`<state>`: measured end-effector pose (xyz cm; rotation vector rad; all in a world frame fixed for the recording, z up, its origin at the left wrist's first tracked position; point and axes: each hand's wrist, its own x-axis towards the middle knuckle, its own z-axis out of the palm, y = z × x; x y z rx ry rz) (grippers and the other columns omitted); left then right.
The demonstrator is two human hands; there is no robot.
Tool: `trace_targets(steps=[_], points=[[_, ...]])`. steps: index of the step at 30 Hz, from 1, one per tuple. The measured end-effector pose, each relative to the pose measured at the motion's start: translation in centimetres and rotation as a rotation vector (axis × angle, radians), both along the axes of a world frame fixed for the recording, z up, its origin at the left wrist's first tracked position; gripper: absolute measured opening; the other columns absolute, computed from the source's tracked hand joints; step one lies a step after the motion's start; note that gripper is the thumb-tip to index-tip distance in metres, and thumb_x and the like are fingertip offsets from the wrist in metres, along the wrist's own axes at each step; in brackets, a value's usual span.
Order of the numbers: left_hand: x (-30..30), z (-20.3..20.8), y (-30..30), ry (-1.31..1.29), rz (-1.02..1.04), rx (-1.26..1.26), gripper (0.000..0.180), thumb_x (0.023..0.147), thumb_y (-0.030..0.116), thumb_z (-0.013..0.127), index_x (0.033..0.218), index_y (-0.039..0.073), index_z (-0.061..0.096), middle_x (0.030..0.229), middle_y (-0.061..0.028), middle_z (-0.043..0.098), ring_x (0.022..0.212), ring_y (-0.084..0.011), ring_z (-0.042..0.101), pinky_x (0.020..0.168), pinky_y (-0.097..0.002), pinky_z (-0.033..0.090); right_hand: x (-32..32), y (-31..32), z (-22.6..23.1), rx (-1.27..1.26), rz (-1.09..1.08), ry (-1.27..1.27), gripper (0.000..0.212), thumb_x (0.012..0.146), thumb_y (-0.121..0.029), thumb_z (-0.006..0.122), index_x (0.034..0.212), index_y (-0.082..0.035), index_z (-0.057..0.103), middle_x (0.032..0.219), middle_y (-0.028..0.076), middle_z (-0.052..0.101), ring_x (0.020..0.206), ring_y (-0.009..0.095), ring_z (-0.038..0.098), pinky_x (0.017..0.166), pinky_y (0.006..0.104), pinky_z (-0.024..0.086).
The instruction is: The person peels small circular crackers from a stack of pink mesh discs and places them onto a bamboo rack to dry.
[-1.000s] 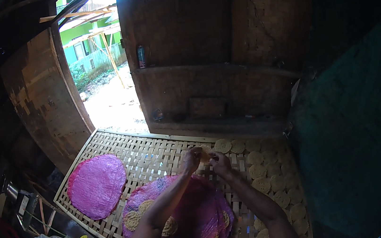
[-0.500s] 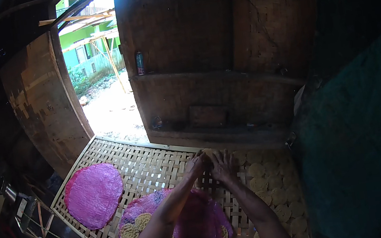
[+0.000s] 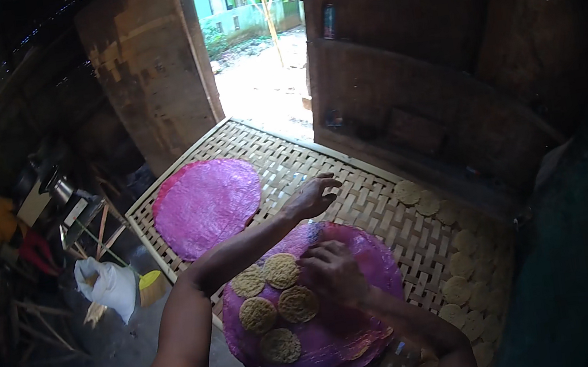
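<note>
My left hand [image 3: 314, 196] is raised above the woven bamboo tray [image 3: 367, 207], fingers stretched and holding nothing. Lower and nearer, my right hand [image 3: 336, 272] hovers over a round pink plastic sheet [image 3: 368, 306], its fingers loosely bent beside a flat round yellowish cake [image 3: 282, 270]. Whether those fingertips touch the cake is unclear. Several similar cakes lie on the sheet's left half, among them a front one [image 3: 280, 346]. More thin discs [image 3: 457, 290] sit in rows along the tray's right side and far edge. My right forearm covers part of the sheet.
Another round pink sheet [image 3: 208, 205] lies flat at the tray's far left. On the floor to the left stand a white sack [image 3: 108, 285] and a yellow-topped brush [image 3: 150, 288]. Beyond the tray are an open doorway [image 3: 259, 78] and a dark wall with a can [image 3: 329, 21].
Both hands have left the disc at the tray's far edge. My right hand came back over the near pink sheet; my left lifted away. The view has turned down and right-to-left.
</note>
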<state>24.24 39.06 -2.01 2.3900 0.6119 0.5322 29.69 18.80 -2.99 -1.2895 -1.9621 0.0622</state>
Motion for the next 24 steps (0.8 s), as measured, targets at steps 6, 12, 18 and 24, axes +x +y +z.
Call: trace_targets(steps=[6,12,18,24], points=[[-5.8,0.0,-0.3,0.001,0.076,0.02,0.035,0.085,0.018,0.067,0.12,0.011,0.066,0.138,-0.02,0.051,0.127,-0.0359,0.05,0.106,-0.0429,0.041,-5.6,2.8,-0.5,-0.075,0.021,-0.43,0.025,0.081,-0.03,0.062,0.09,-0.008,0.069,0.091,0.009,0.064,0.088,0.026,0.059,0.082,0.0431,0.041],[-7.7,-2.5,-0.5,0.017,0.073,-0.047,0.034,0.086,0.018,0.066,0.119,0.01,0.066,0.138,-0.0191,0.052,0.128,-0.035,0.049,0.107,-0.041,0.04,-8.9,2.7,-0.3,-0.092,-0.038,-0.749,0.028,0.069,-0.03,0.069,0.083,-0.006,0.071,0.082,0.011,0.065,0.081,0.025,0.061,0.077,0.0428,0.042],[-7.0,-2.2,-1.8,-0.046,0.06,-0.294,0.036,0.09,0.024,0.065,0.12,0.005,0.065,0.124,-0.0165,0.063,0.113,-0.0282,0.062,0.096,-0.0385,0.05,-4.8,4.0,0.4,-0.323,-0.116,-0.034,0.024,0.074,-0.024,0.068,0.082,-0.002,0.07,0.082,0.013,0.069,0.071,0.026,0.068,0.062,0.043,0.051],[-4.8,-1.3,-3.1,-0.12,-0.035,-0.662,0.044,0.096,0.036,0.058,0.113,-0.004,0.065,0.097,-0.0138,0.07,0.087,-0.0171,0.066,0.075,-0.0319,0.054,1.5,3.4,0.1,-0.846,-0.013,1.272,0.025,0.088,-0.022,0.061,0.094,0.002,0.067,0.094,0.013,0.071,0.077,0.022,0.071,0.063,0.0327,0.058]])
